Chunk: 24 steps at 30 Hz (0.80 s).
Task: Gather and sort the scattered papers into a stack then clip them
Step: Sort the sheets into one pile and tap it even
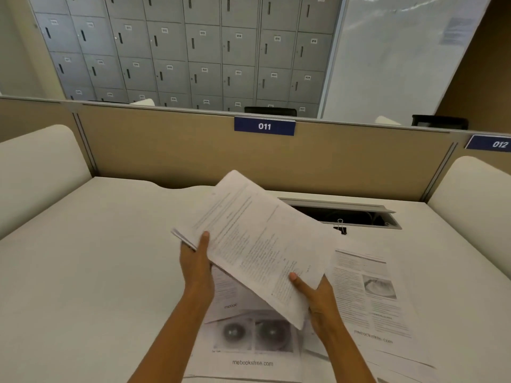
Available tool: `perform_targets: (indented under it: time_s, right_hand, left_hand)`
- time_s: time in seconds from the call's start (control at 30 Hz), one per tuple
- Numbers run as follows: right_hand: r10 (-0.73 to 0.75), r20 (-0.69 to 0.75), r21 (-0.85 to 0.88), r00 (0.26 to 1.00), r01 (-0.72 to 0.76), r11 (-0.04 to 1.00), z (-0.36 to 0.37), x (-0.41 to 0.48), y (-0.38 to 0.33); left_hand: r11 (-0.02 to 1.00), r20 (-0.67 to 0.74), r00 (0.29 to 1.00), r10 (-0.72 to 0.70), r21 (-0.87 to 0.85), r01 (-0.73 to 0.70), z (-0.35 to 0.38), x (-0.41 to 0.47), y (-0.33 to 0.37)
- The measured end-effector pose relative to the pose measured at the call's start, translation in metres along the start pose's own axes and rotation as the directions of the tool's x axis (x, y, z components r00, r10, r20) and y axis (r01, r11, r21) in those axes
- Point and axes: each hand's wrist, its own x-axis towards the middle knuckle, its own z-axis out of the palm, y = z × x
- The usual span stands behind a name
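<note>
The left hand (197, 265) pinches the near-left corner of a sheaf of papers (254, 244), thumb on top and fingers underneath, while the right hand (318, 295) grips the near-right edge the same way, so both hands are closed on the same bundle and hold it tilted above the desk (83, 258). The sheaf looks to be several sheets thick, its edges not quite flush at the left corner. Under it, loose pages lie on the desk — one with two round grey pictures (249, 335) right below the hands, another printed page (370, 297) just to the right, and more edges showing at the lower right. A black binder clip (341, 227) stands farther back, beside the open cable tray (343, 214). This reads as the gathering step, part done: some sheets are collected, others are not. The next move probably calls for freeing one hand to pick up a loose page and add it — squaring and clipping come only after the desk sheets are in.
</note>
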Motion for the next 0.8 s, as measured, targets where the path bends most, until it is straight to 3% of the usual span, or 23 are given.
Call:
perform_targets:
  time_s: [0.1,0.2,0.3,0.4,0.6,0.8]
  right_hand:
    - [0.011,-0.039,-0.091,0.999,-0.015,0.996,-0.016,0.005,0.006]
    - [0.042,-0.009,-0.142,0.999,-0.043,0.989,-0.025,0.009,0.014]
    - [0.107,-0.011,-0.191,0.994,-0.107,0.976,-0.030,0.012,0.026]
    - [0.166,-0.092,-0.195,0.982,-0.182,0.964,-0.030,0.011,0.030]
    - [0.162,-0.206,-0.270,0.965,-0.215,0.939,-0.026,0.014,0.029]
    - [0.137,-0.234,-0.311,0.963,-0.207,0.928,-0.027,0.012,0.033]
  left_hand:
    - [0.971,-0.055,0.996,0.066,0.232,-0.051,-0.025,0.022,-0.004]
    - [0.913,-0.056,0.998,0.015,0.407,0.010,-0.044,0.034,-0.019]
    - [0.801,-0.066,0.995,-0.071,0.591,0.096,-0.059,0.034,-0.036]
    - [0.634,-0.058,0.996,-0.061,0.768,0.083,-0.067,0.029,-0.050]
    - [0.564,0.044,0.996,0.072,0.822,-0.077,-0.069,0.020,-0.052]
    - [0.511,0.028,0.990,0.138,0.854,-0.096,-0.080,0.022,-0.060]
